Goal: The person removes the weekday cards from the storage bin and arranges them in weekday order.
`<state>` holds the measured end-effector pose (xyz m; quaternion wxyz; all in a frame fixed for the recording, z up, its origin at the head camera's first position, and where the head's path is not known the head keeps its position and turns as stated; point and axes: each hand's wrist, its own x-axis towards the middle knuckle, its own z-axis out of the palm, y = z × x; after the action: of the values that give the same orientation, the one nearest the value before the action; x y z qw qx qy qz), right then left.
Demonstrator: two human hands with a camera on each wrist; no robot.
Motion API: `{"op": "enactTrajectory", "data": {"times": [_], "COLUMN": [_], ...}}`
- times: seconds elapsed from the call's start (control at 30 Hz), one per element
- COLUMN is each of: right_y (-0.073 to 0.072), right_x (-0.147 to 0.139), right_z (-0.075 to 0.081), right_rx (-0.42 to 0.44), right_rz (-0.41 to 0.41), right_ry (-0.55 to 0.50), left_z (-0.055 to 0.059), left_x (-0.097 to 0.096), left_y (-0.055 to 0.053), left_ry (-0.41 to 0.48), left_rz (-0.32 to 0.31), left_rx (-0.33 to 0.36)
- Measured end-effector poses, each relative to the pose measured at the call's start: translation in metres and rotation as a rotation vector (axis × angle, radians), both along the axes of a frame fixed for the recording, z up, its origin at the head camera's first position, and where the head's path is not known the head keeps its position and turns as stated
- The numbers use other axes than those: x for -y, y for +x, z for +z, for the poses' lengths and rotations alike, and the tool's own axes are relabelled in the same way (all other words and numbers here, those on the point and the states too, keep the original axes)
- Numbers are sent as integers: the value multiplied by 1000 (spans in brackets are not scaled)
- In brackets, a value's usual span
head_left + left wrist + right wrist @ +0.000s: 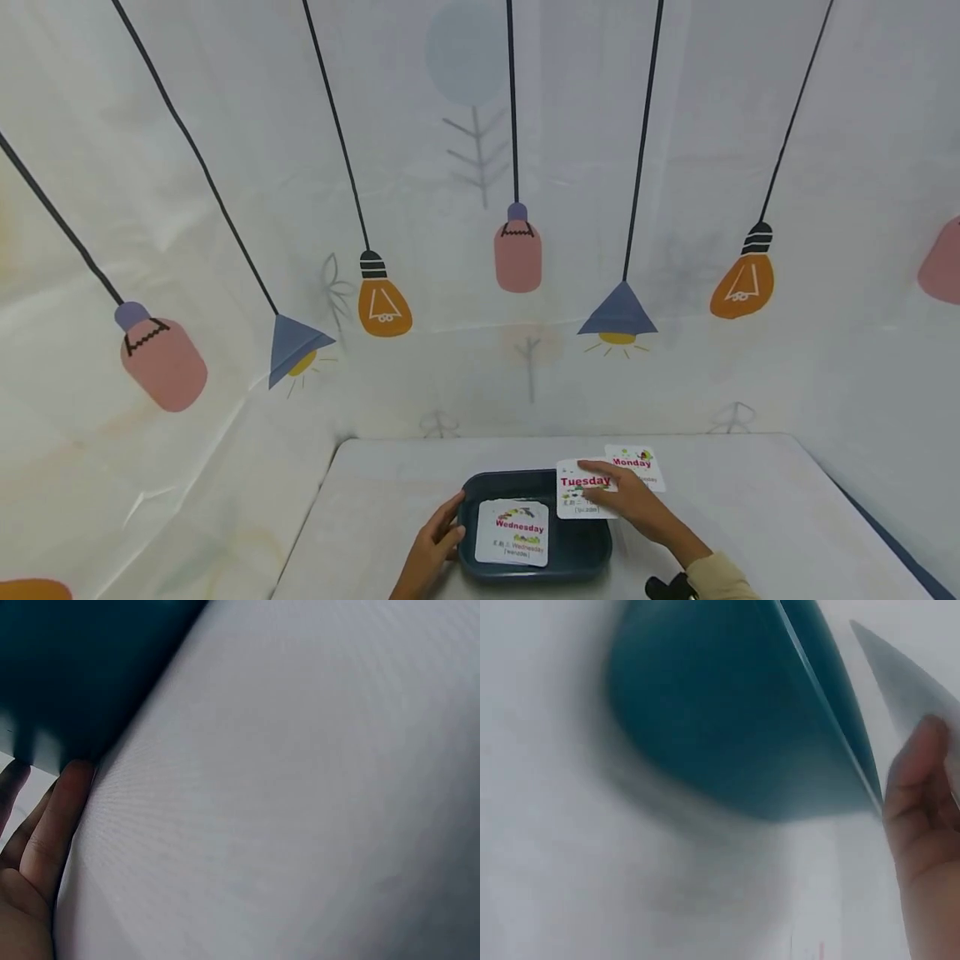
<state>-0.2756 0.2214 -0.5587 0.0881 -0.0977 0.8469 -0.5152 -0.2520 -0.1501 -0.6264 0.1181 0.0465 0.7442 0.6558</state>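
My right hand (633, 500) pinches a white card printed "Tuesday" (567, 504) between thumb and fingers, over the right end of a dark teal tray (581, 546). In the right wrist view, the blank back of the held card (900, 679) shows beside the tray wall (705, 720). Against the tray's left side rests my left hand (431, 546), its fingers (56, 825) touching the outer wall in the left wrist view. Inside the tray, on the left, a card reading "Wednesday" (513, 533) lies face up, with card edges showing beneath it.
A "Monday" card (645, 467) lies on the white table (405, 475) behind the right hand, partly covered by it. Beyond the table hangs a pale sheet (450, 367) printed with lamps. A black strap (670, 587) sits by the right sleeve (720, 577).
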Motion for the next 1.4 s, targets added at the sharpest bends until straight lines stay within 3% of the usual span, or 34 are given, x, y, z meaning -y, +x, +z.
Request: {"op": "enactTrajectory", "data": {"times": [0.23,0.57,0.97,1.1,1.27,1.4], "right_y": [-1,5,-17,-21,-24,-23], "right_x": [-31,-79,-131,-139,-153,-160], "right_z": [-1,-8,-2,-3,-10,-18], "right_rx": [-2,146,21,28,118,160], "right_rz": [-124,-198,-350,-354,-285,-290], "right_ry": [5,35,83,60,62,77], "left_z": [0,-2,5,5,1,-1], "left_x": [-1,-4,-1,2,1,1], "left_y": [0,5,-10,-9,-4,-1], "left_ry": [-17,-30,-32,-21,7,4], "left_rz": [-6,-13,-22,-8,-13,-1], "left_rx": [-45,-41,-92,-80,-38,-12]}}
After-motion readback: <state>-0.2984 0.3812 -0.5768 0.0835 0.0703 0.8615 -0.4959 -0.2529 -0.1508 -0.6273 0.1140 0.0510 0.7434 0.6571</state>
